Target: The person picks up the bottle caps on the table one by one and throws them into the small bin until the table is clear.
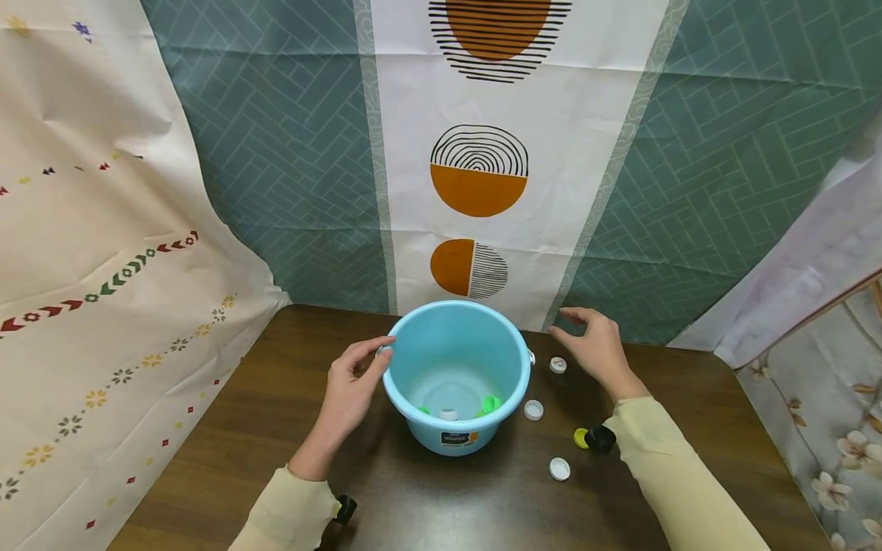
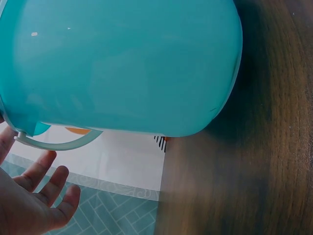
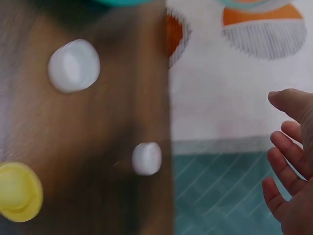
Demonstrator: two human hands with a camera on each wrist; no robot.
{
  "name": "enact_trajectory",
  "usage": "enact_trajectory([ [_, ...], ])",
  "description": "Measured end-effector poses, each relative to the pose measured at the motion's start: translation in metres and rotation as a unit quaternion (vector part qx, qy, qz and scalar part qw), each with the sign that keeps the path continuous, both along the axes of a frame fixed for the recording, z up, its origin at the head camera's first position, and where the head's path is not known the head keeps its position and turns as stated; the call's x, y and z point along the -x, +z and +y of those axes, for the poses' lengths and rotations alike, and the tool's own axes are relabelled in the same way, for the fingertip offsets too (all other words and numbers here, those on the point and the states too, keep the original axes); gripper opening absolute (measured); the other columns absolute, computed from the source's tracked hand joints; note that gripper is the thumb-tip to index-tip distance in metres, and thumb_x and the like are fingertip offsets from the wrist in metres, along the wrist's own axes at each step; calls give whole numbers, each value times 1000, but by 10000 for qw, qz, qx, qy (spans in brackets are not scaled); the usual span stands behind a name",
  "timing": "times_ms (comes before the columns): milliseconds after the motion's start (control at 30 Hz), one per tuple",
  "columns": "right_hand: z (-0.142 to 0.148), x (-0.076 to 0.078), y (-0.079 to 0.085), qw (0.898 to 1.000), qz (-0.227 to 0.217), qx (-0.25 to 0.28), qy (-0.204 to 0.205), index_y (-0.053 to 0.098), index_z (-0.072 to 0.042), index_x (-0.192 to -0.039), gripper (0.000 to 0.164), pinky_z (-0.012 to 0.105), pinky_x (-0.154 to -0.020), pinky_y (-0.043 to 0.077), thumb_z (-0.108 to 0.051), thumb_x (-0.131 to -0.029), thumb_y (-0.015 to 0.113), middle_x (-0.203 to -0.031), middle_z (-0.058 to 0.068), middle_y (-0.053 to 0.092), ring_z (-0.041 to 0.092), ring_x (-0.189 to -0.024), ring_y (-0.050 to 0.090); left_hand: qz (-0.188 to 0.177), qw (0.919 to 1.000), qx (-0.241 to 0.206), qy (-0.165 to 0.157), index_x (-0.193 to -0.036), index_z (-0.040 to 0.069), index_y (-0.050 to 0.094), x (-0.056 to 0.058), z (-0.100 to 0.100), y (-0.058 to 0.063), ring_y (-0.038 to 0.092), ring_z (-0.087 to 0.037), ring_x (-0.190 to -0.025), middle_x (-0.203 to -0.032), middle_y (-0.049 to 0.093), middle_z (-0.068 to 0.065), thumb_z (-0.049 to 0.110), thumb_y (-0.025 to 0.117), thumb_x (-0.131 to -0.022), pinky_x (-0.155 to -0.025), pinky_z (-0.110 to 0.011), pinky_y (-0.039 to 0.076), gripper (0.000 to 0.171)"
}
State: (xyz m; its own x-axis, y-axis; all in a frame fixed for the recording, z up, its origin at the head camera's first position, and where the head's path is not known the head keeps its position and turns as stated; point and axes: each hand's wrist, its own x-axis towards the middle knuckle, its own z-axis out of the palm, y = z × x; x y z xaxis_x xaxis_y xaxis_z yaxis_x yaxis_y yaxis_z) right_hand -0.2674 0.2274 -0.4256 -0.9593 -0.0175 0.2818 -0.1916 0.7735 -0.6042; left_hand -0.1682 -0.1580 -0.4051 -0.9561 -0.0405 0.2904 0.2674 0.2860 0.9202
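A light blue bucket [image 1: 455, 360] stands upright on the table, holding green caps [image 1: 491, 403] and a white cap [image 1: 448, 414] at its bottom. My left hand [image 1: 350, 386] pinches the bucket's left rim with thumb and index finger. In the left wrist view, the other fingers [image 2: 53, 183] spread loosely below the bucket's handle [image 2: 63, 144]. To the right of the bucket, my right hand [image 1: 596, 348] hovers over the table with thumb and fingers apart, nothing between them. Nearest it lies a white cap [image 1: 558, 365], seen also in the right wrist view [image 3: 146, 158].
On the brown table [image 1: 296, 367], right of the bucket, lie two more white caps, one near its side [image 1: 534, 410] and another closer to the front [image 1: 560, 469]. A yellow cap [image 1: 581, 438] sits beside the right wrist. Patterned cloth [image 1: 276, 153] hangs behind the table.
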Motion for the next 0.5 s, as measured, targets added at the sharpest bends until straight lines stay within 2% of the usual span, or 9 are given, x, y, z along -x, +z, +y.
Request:
enact_trajectory([
  [67, 5, 1, -9, 9999, -144, -22, -3, 57, -8, -127, 56, 52, -90, 46, -41, -84, 68, -125, 14, 59, 34, -117, 53, -15, 10000, -8, -3, -119, 12, 64, 0, 0, 1, 53, -14, -110, -117, 61, -7, 24, 61, -92, -95, -25, 42, 30],
  [300, 15, 3, -39, 9972, -680, -311, 57, 51, -6, -133, 62, 57, -97, 40, -39, -83, 69, -132, 18, 54, 39, -124, 46, 6, 10000, -1, -8, -119, 12, 64, 0, 0, 0, 53, -17, -110, -117, 61, -7, 24, 61, -92, -99, -41, 42, 30],
  [367, 17, 3, -48, 9949, -918, -415, 80, 48, -6, -135, 64, 58, -98, 38, -39, -84, 68, -135, 18, 51, 40, -127, 42, -15, 10000, 0, -25, -120, 12, 64, 0, 0, 0, 53, -17, -111, -117, 61, -7, 24, 61, -92, -99, -38, 42, 30],
  [500, 22, 2, -63, 9902, -1259, -576, 174, 43, -5, -139, 66, 59, -99, 36, -37, -86, 66, -141, 19, 45, 41, -128, 41, 7, 10000, 38, -61, -120, 11, 64, 0, -1, -1, 52, -19, -112, -118, 60, -8, 24, 60, -92, -99, -39, 42, 31],
])
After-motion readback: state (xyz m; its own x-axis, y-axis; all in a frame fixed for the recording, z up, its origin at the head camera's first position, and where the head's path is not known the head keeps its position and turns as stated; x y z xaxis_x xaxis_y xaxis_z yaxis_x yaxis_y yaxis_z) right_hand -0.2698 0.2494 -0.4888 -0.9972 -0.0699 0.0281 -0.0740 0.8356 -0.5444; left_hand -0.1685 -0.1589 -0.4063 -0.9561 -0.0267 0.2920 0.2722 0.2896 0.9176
